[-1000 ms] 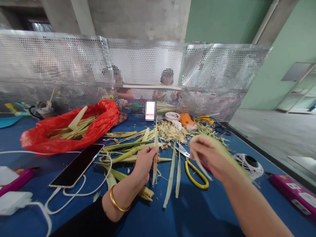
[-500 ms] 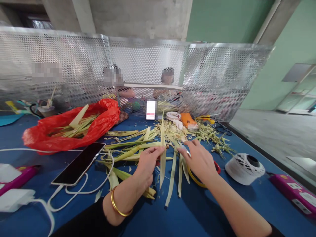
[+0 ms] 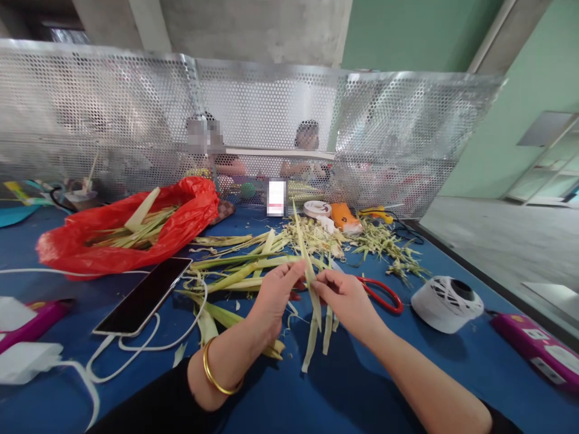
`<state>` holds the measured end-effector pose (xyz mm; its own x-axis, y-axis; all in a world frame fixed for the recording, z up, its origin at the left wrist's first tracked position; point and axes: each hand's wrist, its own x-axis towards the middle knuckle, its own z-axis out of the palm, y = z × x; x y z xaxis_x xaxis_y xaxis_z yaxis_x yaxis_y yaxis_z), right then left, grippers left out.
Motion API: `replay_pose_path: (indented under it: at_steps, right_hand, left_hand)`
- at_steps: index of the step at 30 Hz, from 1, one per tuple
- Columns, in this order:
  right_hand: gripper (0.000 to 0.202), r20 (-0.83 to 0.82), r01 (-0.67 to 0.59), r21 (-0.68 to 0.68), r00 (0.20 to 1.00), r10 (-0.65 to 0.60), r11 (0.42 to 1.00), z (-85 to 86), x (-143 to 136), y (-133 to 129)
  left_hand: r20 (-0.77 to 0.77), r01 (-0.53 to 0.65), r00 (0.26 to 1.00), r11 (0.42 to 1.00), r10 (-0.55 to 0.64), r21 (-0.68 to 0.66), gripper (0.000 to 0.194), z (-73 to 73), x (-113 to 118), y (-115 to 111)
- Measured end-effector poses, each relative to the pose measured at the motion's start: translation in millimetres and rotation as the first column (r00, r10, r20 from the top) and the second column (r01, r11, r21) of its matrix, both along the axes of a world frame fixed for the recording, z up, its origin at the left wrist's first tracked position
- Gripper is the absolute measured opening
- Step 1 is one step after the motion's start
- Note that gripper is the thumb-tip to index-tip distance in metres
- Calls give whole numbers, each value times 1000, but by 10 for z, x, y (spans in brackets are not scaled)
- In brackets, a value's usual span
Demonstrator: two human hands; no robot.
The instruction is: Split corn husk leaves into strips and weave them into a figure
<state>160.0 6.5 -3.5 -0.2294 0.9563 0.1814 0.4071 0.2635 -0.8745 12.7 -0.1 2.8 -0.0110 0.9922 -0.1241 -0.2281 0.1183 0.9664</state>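
A long pale green leaf strip (image 3: 302, 238) stands nearly upright between my hands, its lower end hanging over the blue table. My left hand (image 3: 278, 295) pinches its left edge between thumb and fingers. From the right, my right hand (image 3: 346, 298) pinches the same strip a little lower. Beneath and behind it lie other pale strips (image 3: 311, 343). Red-handled scissors (image 3: 384, 296) rest just beyond my right hand, their blades partly hidden. Left of my hands is a heap of green husk leaves (image 3: 235, 280).
A red plastic bag (image 3: 108, 262) of leaves and a charging phone (image 3: 145, 295) are at left. Shredded trimmings (image 3: 316, 232) lie behind my hands. At right are a white string spool (image 3: 447, 304) and a purple power strip (image 3: 536, 343). People sit behind the perforated screen (image 3: 271, 96).
My right hand has moved left from beside the scissors and taken hold of the strip. The strip now leans more, and the scissors' red handle shows more fully.
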Motion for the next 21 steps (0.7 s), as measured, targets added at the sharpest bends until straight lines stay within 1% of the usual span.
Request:
replay_pose_path:
  at_steps: [2, 4, 8, 12, 17, 19, 21]
  right_hand:
    - [23, 42, 18, 49, 999, -20, 999, 18, -8, -14]
    - [24, 33, 16, 37, 999, -17, 999, 27, -19, -27]
    - [26, -59, 16, -13, 998, -16, 1000, 26, -7, -30]
    - [25, -41, 72, 32, 997, -70, 997, 41, 25, -18]
    - [24, -72, 65, 16, 995, -64, 998, 26, 14, -6]
    - [25, -90, 59, -6, 994, -60, 998, 4, 1, -3]
    - [27, -133, 45, -62, 990, -53, 997, -9, -9, -2]
  left_hand:
    - [-85, 20, 996, 1000, -19, 10, 33, 8, 8, -15]
    - [-127, 37, 991, 999, -36, 3, 30, -2, 11, -12]
    - [-117, 39, 992, 999, -39, -1, 24, -23, 1, 21]
    - [-147, 25, 989, 999, -21, 25, 21, -8, -5, 31]
    - [-201, -4, 979, 998, 17, 65, 21, -16, -4, 33]
    - [-208, -1, 978, 998, 15, 69, 22, -25, -1, 37]
    - [-196, 22, 981, 998, -10, 59, 23, -28, 7, 37]
